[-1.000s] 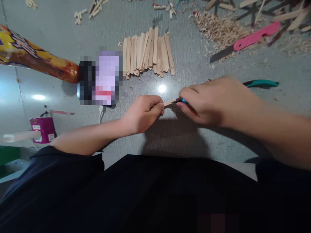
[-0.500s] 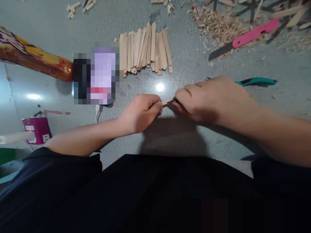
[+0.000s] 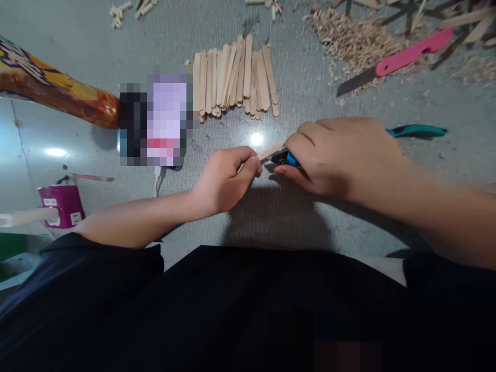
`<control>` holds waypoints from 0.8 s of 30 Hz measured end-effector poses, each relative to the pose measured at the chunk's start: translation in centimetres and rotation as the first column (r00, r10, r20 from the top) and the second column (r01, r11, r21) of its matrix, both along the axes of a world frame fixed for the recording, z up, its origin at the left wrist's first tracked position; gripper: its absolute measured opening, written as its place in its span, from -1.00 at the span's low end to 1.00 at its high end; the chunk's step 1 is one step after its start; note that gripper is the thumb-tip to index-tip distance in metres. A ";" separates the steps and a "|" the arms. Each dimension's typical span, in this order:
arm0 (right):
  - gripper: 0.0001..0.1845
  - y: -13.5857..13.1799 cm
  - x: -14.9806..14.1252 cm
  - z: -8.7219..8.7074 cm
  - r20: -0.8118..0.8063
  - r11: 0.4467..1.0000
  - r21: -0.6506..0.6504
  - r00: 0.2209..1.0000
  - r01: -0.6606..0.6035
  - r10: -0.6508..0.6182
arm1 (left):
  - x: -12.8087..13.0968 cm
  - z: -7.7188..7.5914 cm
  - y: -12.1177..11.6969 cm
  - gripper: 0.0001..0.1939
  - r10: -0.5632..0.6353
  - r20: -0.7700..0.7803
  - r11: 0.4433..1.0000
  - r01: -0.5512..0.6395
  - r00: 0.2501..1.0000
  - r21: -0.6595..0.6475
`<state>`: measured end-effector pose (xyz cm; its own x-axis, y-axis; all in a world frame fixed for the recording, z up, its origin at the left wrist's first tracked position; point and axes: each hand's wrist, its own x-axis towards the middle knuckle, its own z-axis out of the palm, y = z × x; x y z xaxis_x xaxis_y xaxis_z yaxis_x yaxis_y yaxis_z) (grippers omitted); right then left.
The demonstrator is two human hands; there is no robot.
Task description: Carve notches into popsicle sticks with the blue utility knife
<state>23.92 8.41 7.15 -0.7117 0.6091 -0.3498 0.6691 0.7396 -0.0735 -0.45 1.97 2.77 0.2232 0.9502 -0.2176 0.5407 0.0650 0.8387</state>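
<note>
My left hand (image 3: 228, 178) is closed, pinching the near end of a thin wooden stick (image 3: 271, 150) between thumb and fingers. The stick slants up to the right, towards my right hand (image 3: 329, 155). That hand is wrapped round a blue and black utility knife (image 3: 284, 158), whose dark front end points left, just below the stick. Most of the knife is hidden in the palm, and I cannot tell whether its blade touches the wood. Behind the right hand lies a tool with a teal and black handle (image 3: 422, 130); the hand covers its other end.
Flat craft sticks (image 3: 232, 80) lie in a row ahead. At the upper right are wood shavings (image 3: 354, 44) and a pink-handled saw (image 3: 414, 53). To the left are a blurred-out phone (image 3: 166, 113), a snack package (image 3: 58, 82) and a purple power adapter (image 3: 62, 206).
The knife has turned and more of its blue body shows. My right thumb has moved away from the fingers, and a longer piece of the stick is visible.
</note>
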 end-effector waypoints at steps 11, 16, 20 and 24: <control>-0.35 -0.8 -0.2 -1.0 0.025 0.995 -0.103 1.000 0.018 -0.016 | -0.3 0.9 -0.5 -0.64 -0.249 -0.326 0.965 0.261 0.912 -0.007; -0.30 -1.6 -0.2 -0.9 0.077 0.996 -0.082 0.996 -0.030 0.037 | -0.2 1.1 -0.5 -0.63 -0.285 -0.433 0.951 0.308 0.855 -0.020; -0.31 -1.6 -0.4 -1.0 0.069 0.996 -0.089 0.997 -0.025 0.031 | 0.0 1.0 -0.6 -0.60 -0.291 -0.469 0.947 0.321 0.834 -0.018; -0.34 -1.4 -0.2 -1.4 0.012 0.992 -0.123 1.000 0.001 0.001 | 0.0 0.9 -0.6 -0.61 -0.289 -0.487 0.944 0.330 0.824 -0.003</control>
